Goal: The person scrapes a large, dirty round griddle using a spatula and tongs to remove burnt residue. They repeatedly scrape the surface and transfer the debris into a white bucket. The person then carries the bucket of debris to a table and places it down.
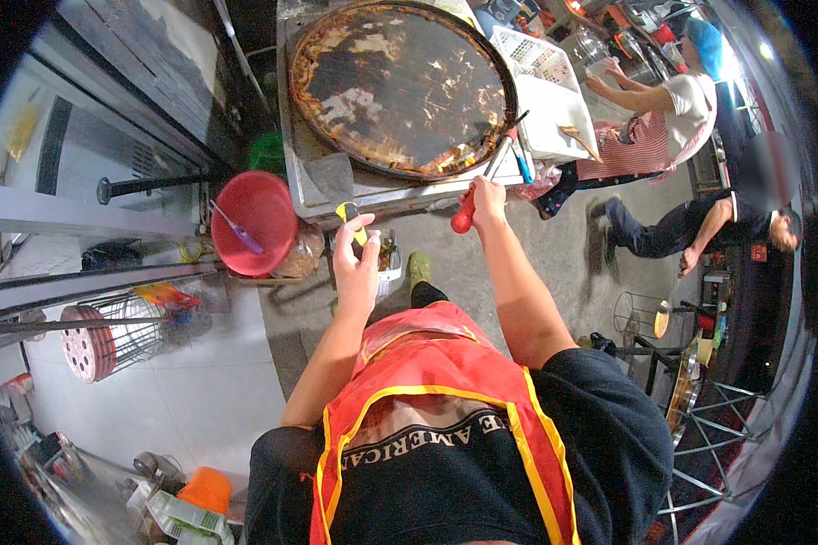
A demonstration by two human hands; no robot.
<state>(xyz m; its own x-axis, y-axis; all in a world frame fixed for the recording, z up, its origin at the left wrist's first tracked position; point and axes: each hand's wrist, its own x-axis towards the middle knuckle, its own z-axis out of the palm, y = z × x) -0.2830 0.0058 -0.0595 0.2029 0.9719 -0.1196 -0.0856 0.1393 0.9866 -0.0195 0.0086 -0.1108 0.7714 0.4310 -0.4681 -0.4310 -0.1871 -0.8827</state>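
A large round griddle pan (409, 88) with a browned, crusted rim sits on a metal-topped counter (300, 163). My left hand (356, 262) is around the yellow and black handle of a wide flat scraper (330, 178), whose blade lies over the counter's near left corner. The red handle of a metal tool (465, 212) is gripped in my right hand (489, 201); its shaft points to the pan's near right rim, and the shape of its tip is unclear. Beside that shaft lies a blue-handled tool (523, 165).
A red plastic basin (255, 225) with a purple-handled brush stands left of the counter. White plastic baskets (552, 116) adjoin the pan on the right, a wooden-handled brush (579, 142) on one. A co-worker (678, 102) stands beyond; another person (702, 225) is farther right.
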